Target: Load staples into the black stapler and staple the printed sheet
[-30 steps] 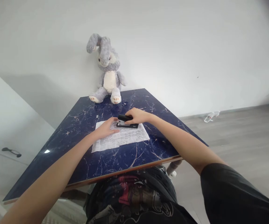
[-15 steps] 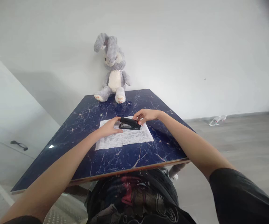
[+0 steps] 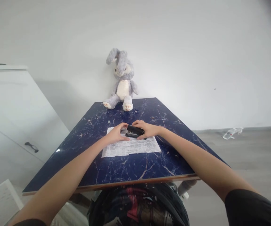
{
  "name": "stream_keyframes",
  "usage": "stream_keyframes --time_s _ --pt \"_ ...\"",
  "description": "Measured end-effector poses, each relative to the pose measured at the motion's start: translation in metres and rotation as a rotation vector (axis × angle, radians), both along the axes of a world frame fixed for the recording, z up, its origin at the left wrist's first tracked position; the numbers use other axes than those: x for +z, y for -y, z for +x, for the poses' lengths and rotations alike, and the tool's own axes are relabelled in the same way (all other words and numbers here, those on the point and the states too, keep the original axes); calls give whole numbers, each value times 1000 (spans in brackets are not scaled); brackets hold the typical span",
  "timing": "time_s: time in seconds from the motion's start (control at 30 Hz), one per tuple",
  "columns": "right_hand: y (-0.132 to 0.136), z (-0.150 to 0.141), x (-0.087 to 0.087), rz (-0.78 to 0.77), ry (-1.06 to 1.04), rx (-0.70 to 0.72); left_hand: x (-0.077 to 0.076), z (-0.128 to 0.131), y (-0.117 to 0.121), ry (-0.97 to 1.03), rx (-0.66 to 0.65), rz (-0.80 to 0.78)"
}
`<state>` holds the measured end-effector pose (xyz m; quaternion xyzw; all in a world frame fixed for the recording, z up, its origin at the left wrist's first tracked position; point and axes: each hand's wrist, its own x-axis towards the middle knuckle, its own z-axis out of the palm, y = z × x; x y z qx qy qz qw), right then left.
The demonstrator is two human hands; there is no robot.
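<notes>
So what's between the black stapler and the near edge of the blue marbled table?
Printed white paper, then a bare strip of tabletop, in the head view.

the print on the paper [image 3: 140, 147] is too small to read. the right hand [image 3: 147, 129] hides part of the black stapler [image 3: 135, 129]. the left cabinet [image 3: 15, 110] is cut by the picture's edge.

Seen from above, two bare hands meet around a black stapler [image 3: 135, 130] over printed paper [image 3: 135, 147] on a blue marbled table [image 3: 126, 171]. The right hand [image 3: 143, 128] grips the stapler at its three o'clock end; the left hand [image 3: 119, 133] curves at its nine o'clock end. A grey plush rabbit [image 3: 122, 81] sits at the table's far edge, about twelve o'clock. At nine o'clock stands a white cabinet [image 3: 15, 116] with a dark handle [image 3: 31, 147].
</notes>
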<state>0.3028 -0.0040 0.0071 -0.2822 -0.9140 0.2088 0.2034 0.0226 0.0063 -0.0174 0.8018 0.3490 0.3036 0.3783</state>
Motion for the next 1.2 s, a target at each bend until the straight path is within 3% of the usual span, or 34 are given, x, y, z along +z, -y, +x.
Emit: stream_keyframes --time_s 0.13,0.23,0.33,0.47,0.6,0.7,0.8,0.9,1.03,1.1,1.2 --pt "10 -25 -8 139 -76 66 9 0 -4 546 134 -253" --pt "16 -36 -10 368 -74 -41 18 -4 -5 838 275 -589" --pt "18 -41 -14 674 56 -160 18 -5 -5 902 317 -827" --pt "22 -45 -14 904 181 -136 10 -2 -2 827 241 -931" --pt "27 -49 -11 906 240 -94 2 1 -4 803 232 -892" --pt "27 -48 -10 797 201 -195 -1 0 -7 778 197 -833" --pt "21 -42 -11 558 23 -368 1 -1 -9 782 307 -630" --pt "14 -36 -10 202 -147 -389 8 -3 -5 827 457 -285" --pt "13 -37 -13 -142 -182 -362 20 1 9 741 403 -20" --pt "15 -40 -14 -145 -149 -305 25 5 19 650 339 30" --pt "20 -43 -13 74 -152 -214 29 11 33 529 254 63"
